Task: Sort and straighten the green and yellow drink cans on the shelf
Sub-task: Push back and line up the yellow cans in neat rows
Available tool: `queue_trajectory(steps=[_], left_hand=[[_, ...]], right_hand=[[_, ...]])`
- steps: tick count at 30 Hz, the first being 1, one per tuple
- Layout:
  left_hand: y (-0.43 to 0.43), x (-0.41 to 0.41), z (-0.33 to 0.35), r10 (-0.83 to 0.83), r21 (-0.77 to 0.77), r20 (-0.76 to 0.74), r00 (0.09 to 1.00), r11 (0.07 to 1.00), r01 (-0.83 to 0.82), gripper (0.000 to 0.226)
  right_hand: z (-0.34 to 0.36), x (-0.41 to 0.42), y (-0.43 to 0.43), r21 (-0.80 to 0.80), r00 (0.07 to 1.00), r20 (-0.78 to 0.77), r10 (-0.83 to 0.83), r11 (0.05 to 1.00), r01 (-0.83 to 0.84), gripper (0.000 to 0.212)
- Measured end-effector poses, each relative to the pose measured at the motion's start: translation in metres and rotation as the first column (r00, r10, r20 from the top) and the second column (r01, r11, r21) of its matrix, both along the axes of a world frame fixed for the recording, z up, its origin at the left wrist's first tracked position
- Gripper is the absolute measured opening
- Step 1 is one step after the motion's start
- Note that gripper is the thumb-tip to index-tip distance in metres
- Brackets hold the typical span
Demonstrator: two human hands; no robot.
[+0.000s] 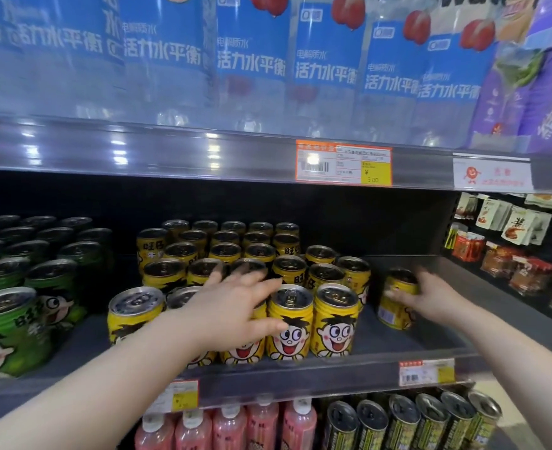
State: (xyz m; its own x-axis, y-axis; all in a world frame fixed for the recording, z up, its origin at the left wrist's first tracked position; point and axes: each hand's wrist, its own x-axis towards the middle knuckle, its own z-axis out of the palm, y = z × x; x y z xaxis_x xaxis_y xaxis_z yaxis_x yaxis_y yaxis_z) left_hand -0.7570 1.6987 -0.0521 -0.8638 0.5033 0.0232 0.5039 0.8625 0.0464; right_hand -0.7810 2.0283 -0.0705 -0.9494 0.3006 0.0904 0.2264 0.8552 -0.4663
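Yellow cartoon-face cans (335, 319) stand in several rows at the middle of the shelf (300, 375). Green cans (8, 329) of the same brand fill the left side. My left hand (232, 306) lies over the front yellow cans, fingers spread across their tops, thumb down the front of one can (289, 323); whether it grips one is unclear. My right hand (430, 297) is closed around a single yellow can (398, 300) that stands apart on the right side of the shelf.
Blue-labelled water bottles (251, 60) fill the shelf above, with a price tag (342, 164) on its rail. Pink bottles (229, 423) and dark cans (414, 420) sit below. Snack packets (514, 248) hang at the right. A bare strip of shelf separates green and yellow cans.
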Motion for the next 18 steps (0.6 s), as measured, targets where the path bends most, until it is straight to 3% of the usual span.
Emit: queue_trajectory(steps=[2, 6, 10, 13, 18], left_hand=[[0.007, -0.005, -0.001, -0.02, -0.017, 0.003, 1.0, 1.0, 0.02, 0.069], [0.011, -0.009, -0.004, -0.032, -0.099, 0.032, 0.999, 0.994, 0.035, 0.063], [0.01, -0.008, -0.005, -0.032, -0.088, 0.01, 0.999, 0.996, 0.033, 0.061], [0.011, -0.008, -0.004, -0.024, -0.096, 0.014, 1.0, 0.995, 0.025, 0.06], [0.012, -0.008, -0.005, -0.004, -0.089, 0.026, 1.0, 0.996, 0.006, 0.062]], right_hand=[[0.002, 0.003, 0.004, -0.094, 0.997, -0.025, 0.066, 0.993, -0.068, 0.07], [0.013, 0.016, -0.001, -0.218, 0.935, 0.07, 0.348, 0.92, -0.326, 0.07], [0.006, 0.02, -0.013, -0.123, 0.869, 0.077, 0.489, 0.869, -0.478, 0.083], [0.016, 0.021, -0.003, -0.203, 0.792, 0.19, 0.58, 0.812, -0.547, 0.089], [0.012, 0.013, -0.005, -0.14, 0.806, 0.068, 0.588, 0.805, -0.576, 0.071]])
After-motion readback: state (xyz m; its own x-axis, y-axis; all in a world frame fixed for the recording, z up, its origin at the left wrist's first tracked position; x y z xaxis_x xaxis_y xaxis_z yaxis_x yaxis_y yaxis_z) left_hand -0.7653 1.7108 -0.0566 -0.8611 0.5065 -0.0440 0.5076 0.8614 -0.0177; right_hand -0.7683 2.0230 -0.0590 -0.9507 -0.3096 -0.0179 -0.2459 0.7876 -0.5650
